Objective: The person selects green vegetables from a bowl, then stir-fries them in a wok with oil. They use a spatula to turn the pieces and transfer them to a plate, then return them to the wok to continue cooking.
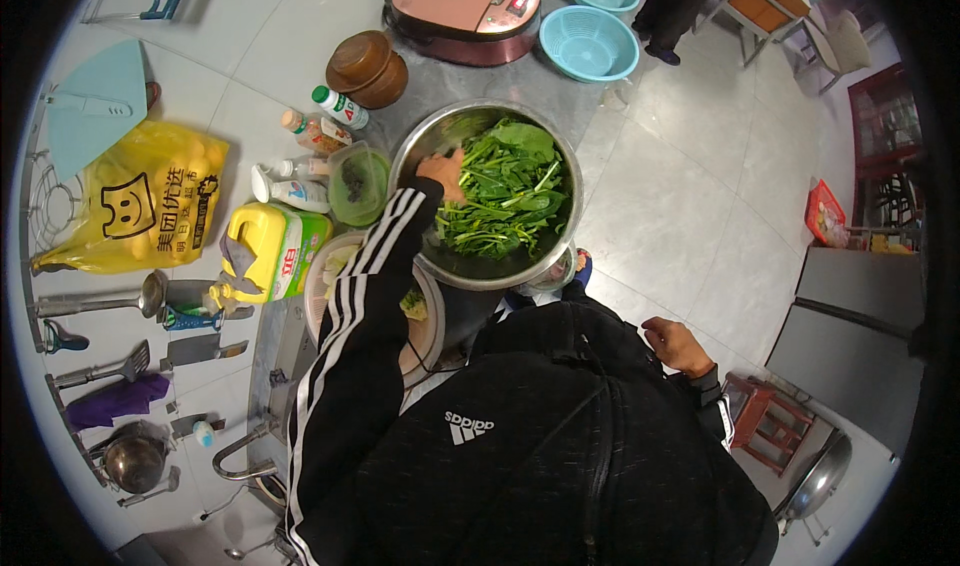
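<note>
A large steel bowl (407, 236) stands on the counter in front of me, heaped with leafy greens (515, 186) on long pale stems. My left hand (443, 174) reaches over the bowl's left rim and is closed on the stems at that side, its fingertips partly hidden among them. Out to the right of my body, away from the counter, my right hand (681, 347) hangs in the air. Its fingers are loosely bent and apart, with nothing in them. Under my left sleeve a pale basin (433, 331) with vegetable pieces is partly covered.
Left of the bowl stand a green tub (358, 188), bottles (316, 132) and a yellow jug (283, 251). Behind are a brown pot (367, 70), a pink rice cooker (463, 11) and blue baskets (588, 46). A person (672, 11) stands at the far right. Utensils hang leftward.
</note>
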`<state>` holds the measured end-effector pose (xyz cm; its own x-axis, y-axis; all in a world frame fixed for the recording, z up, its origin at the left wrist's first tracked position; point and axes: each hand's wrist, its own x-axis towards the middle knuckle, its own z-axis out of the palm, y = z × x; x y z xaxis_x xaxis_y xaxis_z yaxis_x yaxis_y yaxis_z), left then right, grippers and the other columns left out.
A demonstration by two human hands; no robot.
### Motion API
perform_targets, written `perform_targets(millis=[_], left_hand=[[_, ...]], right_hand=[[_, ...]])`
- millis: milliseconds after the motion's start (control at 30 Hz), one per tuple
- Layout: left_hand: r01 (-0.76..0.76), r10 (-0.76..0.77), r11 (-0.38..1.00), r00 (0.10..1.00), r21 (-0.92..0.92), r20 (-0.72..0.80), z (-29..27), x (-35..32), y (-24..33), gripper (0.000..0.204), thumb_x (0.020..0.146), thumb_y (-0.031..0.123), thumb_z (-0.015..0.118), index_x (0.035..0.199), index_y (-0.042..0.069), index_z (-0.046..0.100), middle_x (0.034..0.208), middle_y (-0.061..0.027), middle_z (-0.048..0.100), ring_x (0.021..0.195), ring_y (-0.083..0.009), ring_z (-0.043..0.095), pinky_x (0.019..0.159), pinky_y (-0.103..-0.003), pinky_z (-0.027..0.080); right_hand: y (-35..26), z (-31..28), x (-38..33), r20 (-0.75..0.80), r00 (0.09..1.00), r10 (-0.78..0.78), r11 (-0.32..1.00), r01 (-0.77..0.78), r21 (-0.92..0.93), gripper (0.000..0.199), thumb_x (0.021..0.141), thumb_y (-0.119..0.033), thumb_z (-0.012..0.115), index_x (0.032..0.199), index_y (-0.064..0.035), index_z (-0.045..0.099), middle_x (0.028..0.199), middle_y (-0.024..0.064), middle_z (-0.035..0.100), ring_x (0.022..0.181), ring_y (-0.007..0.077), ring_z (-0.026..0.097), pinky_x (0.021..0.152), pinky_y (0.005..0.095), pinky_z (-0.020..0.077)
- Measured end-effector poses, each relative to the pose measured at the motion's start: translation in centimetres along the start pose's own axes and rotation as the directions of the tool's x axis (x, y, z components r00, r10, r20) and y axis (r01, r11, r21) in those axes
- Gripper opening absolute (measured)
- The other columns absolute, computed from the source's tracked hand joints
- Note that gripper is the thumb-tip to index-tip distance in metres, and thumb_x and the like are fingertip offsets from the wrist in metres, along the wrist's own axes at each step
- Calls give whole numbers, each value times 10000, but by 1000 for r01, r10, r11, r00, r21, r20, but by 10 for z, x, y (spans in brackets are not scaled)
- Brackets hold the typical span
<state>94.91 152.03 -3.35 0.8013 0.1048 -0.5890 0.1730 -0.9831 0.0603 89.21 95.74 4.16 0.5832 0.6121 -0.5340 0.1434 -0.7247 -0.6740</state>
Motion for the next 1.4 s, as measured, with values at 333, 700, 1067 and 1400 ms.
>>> perform_targets(millis=[333, 700, 1067, 1400], left_hand=[[-59, 115, 938, 982, -342, 148, -67, 7, -17, 857, 722, 264, 845, 1384, -37, 390, 1286, -252, 575, 949, -331, 676, 644, -408, 575], [-10, -5, 966, 998, -259, -57, 27, -5, -19, 919, 720, 180, 818, 1456, 79, 277, 1229, -281, 562, 1152, -459, 573, 939, -515, 489], [80, -86, 968, 996, -237, -12, -9, -22, 2, 753, 722, 239, 780, 1362, 14, 453, 1211, -286, 634, 1140, -440, 614, 948, -494, 508], [405, -154, 894, 680, 193, -717, 94, -62, 103, 368, 938, 173, 583, 1285, 74, 513, 887, -159, 627, 711, -267, 591, 550, -393, 491]], right_hand=[[7, 0, 3, 11, 1000, -24, 999, 25, -42, 240, 946, -132, 584, 1111, 23, 662, 996, 229, 707, 889, 355, 694, 766, 405, 544], [1, 5, -1, 11, 1000, -9, 1000, 9, -24, 255, 925, -138, 569, 1101, 20, 666, 987, 245, 702, 910, 398, 682, 787, 428, 538], [-3, 6, 14, 64, 997, -43, 998, 47, -50, 256, 926, -145, 578, 1096, 26, 666, 990, 240, 705, 906, 398, 685, 788, 427, 543], [-127, -35, 115, 186, 950, -251, 965, 261, -33, 227, 958, -118, 588, 1134, 8, 656, 1010, 228, 701, 894, 372, 687, 773, 407, 542]])
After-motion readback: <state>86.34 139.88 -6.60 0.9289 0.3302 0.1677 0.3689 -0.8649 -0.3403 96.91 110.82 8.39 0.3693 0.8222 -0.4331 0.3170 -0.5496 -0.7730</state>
